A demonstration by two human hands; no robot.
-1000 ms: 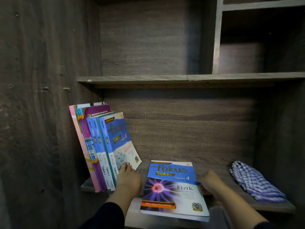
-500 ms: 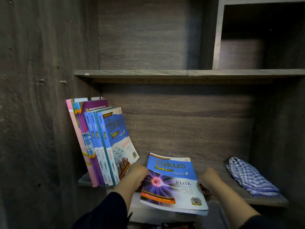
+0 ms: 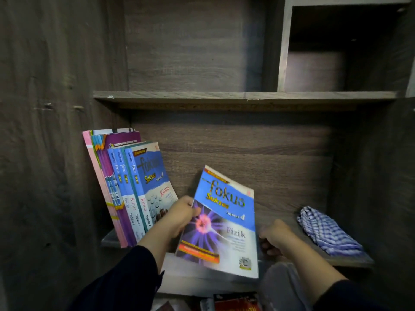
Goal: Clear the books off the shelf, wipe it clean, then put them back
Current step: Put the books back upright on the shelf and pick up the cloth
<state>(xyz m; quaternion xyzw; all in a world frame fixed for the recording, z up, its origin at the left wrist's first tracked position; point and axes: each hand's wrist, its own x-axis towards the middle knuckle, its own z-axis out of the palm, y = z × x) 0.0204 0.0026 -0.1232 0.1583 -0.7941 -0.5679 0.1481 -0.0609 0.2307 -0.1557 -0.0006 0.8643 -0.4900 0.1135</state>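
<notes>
On the lower shelf (image 3: 350, 262) of a dark, wood-grain laminate cabinet, seen from the head camera, a row of thin glossy paperbacks (image 3: 128, 187) leans left against the side wall. The spines are hard to separate, but about five or six show: pink and purple ones at the far left, then three blue "Fokus Sukses" volumes, the outermost one labelled Kimia (image 3: 152, 182) and facing front.

The left hand (image 3: 179, 215) grips the left edge of a Fizik book (image 3: 224, 223), thumb curled over the cover near its purple plasma picture, the other fingers hidden behind. The book is a flat rectangle with a blue upper half and a pale lower half; it is tilted up off the shelf, top edge raised toward the back panel, just right of the leaning row and apart from it. Its bottom corner overhangs the shelf front.

The right hand (image 3: 275, 237) sits just beside the book's right edge, fingers curled under at the shelf's front lip; whether it holds anything cannot be told. Both arms wear dark sleeves.

One crumpled cloth (image 3: 325, 232), soft and checked blue and white, lies at the right end of the shelf, well apart from the books. Above runs an upper shelf board (image 3: 244, 95) with a raw chipboard underside, and a vertical divider (image 3: 284, 43) splitting the space over it into two compartments.
</notes>
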